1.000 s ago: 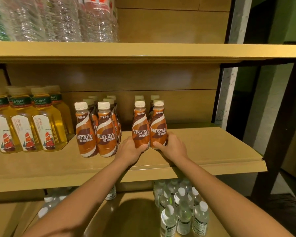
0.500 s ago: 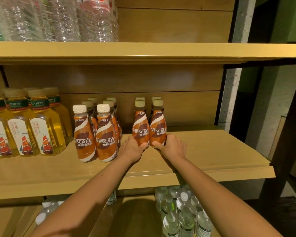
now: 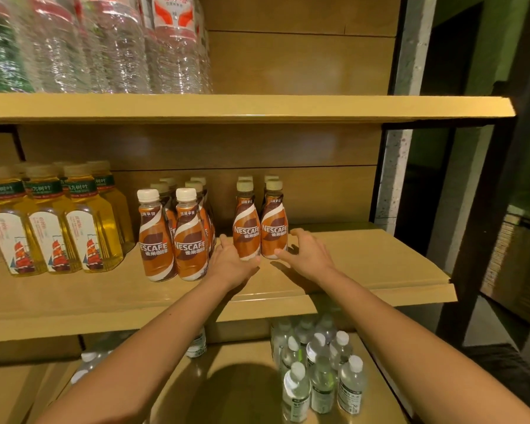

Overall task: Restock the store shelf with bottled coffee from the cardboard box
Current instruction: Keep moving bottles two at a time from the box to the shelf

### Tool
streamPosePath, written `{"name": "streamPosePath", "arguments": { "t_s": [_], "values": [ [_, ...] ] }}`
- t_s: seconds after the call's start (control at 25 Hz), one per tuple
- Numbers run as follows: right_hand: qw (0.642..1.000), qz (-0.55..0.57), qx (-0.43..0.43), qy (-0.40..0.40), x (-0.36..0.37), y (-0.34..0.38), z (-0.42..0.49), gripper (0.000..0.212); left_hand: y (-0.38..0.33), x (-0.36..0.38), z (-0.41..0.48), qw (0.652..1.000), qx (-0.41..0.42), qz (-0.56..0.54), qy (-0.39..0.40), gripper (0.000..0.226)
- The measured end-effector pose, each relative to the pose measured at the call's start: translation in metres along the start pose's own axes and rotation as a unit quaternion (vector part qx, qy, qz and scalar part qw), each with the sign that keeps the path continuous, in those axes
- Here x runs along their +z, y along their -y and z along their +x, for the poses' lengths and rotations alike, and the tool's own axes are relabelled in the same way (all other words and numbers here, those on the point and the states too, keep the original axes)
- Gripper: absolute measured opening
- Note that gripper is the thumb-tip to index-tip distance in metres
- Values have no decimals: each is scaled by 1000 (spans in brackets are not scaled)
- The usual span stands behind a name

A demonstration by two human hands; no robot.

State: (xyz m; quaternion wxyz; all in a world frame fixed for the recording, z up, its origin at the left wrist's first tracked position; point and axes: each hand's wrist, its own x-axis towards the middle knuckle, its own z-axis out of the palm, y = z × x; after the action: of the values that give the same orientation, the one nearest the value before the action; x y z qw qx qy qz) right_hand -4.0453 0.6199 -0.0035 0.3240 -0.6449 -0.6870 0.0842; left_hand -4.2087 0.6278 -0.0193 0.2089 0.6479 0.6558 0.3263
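Two rows of orange-brown Nescafe coffee bottles stand on the middle shelf. The left group has white caps in front. Further back stands the right pair: the left one and the right one. My left hand wraps the base of the pair's left bottle, thumb on its left side. My right hand is just right of the other bottle, fingers spread, a small gap to it. The cardboard box is out of view.
Yellow tea bottles fill the shelf's left part. Large water bottles stand on the top shelf. Small clear bottles stand on the lower shelf under my right arm. A dark post bounds the unit at right.
My right hand has let go of the right coffee bottle and opened, moving slightly right. The pair stands a little further back on the shelf. My left hand stays at its bottle.
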Motion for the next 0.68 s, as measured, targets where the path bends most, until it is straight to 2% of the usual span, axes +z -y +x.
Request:
{"name": "streamPosePath", "arguments": {
  "t_s": [0.16, 0.24, 0.4, 0.68],
  "values": [
    [996, -81, -45, 10, -44, -5, -44, 59, -19, -20, -61, 979, 160, 98, -76, 68],
    [990, -138, -36, 25, -67, -14, -69, 58, -33, -25, -84, 963, 223, 148, -43, 64],
    [970, -239, 11, 34, -112, -42, -129, 62, -72, -5, -122, 928, 301, 214, 40, 76],
    [929, -323, 182, 1, -207, -127, -256, 68, -180, 97, -195, 872, 411, 200, 174, 78]
  ]
}}
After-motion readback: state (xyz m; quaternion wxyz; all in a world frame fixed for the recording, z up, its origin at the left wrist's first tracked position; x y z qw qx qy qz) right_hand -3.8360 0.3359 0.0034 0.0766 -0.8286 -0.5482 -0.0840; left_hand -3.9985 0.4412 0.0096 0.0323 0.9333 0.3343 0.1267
